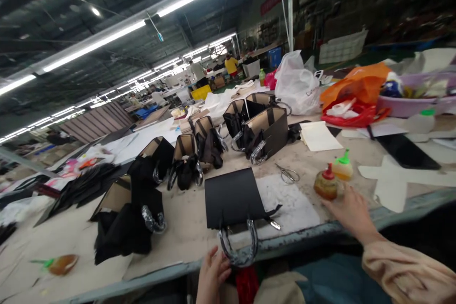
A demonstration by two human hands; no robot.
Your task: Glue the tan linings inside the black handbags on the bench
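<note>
A black bag panel [231,197] lies flat near the table's front edge, its plastic-wrapped handle [256,240] hanging over that edge. My left hand [213,270] is at the left side of the handle, fingers loosely curled and apart; whether it touches the handle I cannot tell. On the right, my right hand [351,209] reaches over the table with thumb and fingers spread, close beside a squat red-capped bottle [325,185] of brown liquid. Just behind that stands a green-capped bottle [342,167] of yellowish liquid. Scissors [288,174] lie beyond the panel.
Several partly assembled black bags [269,135] with tan insides stand across the table [185,228]. A brown bottle [60,264] lies at front left. A phone-like black slab [408,151], white cut pieces [392,183], plastic bags [297,83] and a purple basin [413,104] occupy the right.
</note>
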